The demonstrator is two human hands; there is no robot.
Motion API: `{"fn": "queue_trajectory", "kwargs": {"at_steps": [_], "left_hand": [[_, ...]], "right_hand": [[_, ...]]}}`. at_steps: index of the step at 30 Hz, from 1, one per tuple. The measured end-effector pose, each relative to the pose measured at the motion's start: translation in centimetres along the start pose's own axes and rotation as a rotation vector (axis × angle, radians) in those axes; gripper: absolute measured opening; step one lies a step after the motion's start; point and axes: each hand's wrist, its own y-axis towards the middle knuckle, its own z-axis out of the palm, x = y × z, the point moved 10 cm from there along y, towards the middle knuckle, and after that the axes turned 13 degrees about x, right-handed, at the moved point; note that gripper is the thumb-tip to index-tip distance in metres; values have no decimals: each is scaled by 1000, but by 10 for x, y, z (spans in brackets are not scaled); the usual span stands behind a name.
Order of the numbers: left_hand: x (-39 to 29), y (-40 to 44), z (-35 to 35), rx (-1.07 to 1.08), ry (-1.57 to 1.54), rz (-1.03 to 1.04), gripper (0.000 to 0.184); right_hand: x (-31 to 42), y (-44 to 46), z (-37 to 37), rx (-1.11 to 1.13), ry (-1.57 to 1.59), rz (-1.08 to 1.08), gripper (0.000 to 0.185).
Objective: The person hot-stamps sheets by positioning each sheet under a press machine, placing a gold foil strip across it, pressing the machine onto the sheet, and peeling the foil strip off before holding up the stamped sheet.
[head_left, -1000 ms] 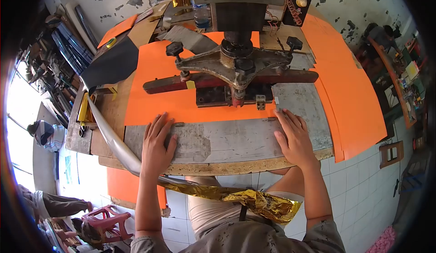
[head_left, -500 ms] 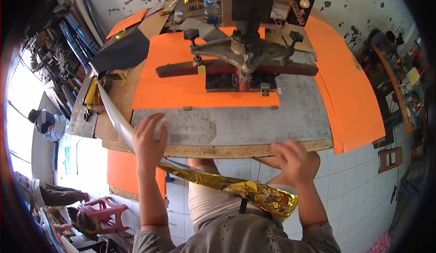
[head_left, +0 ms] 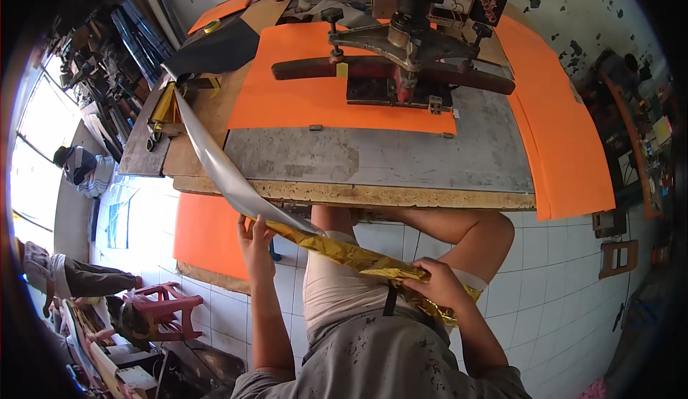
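A long strip of foil (head_left: 344,251), gold on one side and silver on the other, hangs from the left of the table and sags across my lap. My right hand (head_left: 436,283) is closed on its crumpled gold end, above my thigh. My left hand (head_left: 256,245) is at the strip's lower edge below the table front, fingers raised against it and seeming to pinch it. An orange sheet (head_left: 301,98) lies on the grey metal board (head_left: 287,157), under the press (head_left: 401,48) with its dark crossbar.
More orange sheets (head_left: 566,134) overhang the table's right side. A black sheet (head_left: 215,48) and a gold foil roll (head_left: 166,107) are at the left. The worn wooden table edge (head_left: 401,197) runs above my knees. A red stool (head_left: 168,309) stands on the tiled floor; other people are nearby.
Both hands have come down from near the table edge to the foil. My right hand has taken hold of its gold end, and the strip is stretched straighter. The view has tilted downward.
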Motion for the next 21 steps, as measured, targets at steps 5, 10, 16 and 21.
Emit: {"fn": "queue_trajectory", "kwargs": {"at_steps": [5,10,16,21], "left_hand": [[-76,-24,36,0,250,156,46],[-137,-30,86,99,612,360,37],[-168,38,124,273,1228,668,38],[-164,111,116,412,1399,615,40]], "right_hand": [[20,-47,-15,170,92,-30,34],[45,-105,-76,60,195,-140,30],[-18,-128,-146,-116,354,46,22],[-52,-128,-185,-235,402,62,20]]}}
